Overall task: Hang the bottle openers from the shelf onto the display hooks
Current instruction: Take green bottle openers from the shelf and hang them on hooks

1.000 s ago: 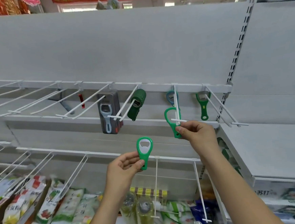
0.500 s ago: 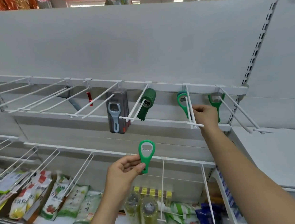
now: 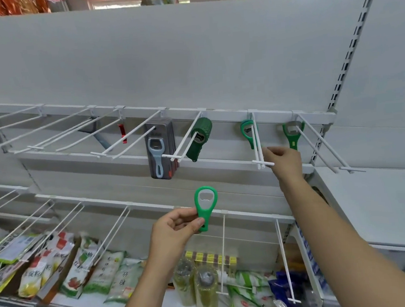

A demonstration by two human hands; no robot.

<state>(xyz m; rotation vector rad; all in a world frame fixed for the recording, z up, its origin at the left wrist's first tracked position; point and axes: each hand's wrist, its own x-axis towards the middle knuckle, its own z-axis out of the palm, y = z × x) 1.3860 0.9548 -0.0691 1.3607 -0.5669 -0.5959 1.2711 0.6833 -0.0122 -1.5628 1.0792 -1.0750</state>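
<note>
My left hand [image 3: 176,230] pinches a light green bottle opener [image 3: 205,207] by its handle, loop end up, in front of the lower hook rail. My right hand [image 3: 284,161] holds nothing; its fingers are loosely curled beside the front tip of a white double-wire display hook [image 3: 258,146]. At the back of that hook hang green loop openers [image 3: 247,131]. On the hook to the right hangs a dark green opener with a metal head [image 3: 292,134].
Further left on the same rail hang a dark green ribbed opener [image 3: 199,139], a grey carded pack with a blue opener [image 3: 160,149] and a small red item [image 3: 123,133]. Several bare hooks [image 3: 50,138] lie left. Snack bags [image 3: 67,268] and bottles [image 3: 205,291] sit below. A white shelf [image 3: 380,207] is at right.
My right hand slid its green opener to the back of the hook, let go, and drew back to the hook's tip. My left hand still holds its opener.
</note>
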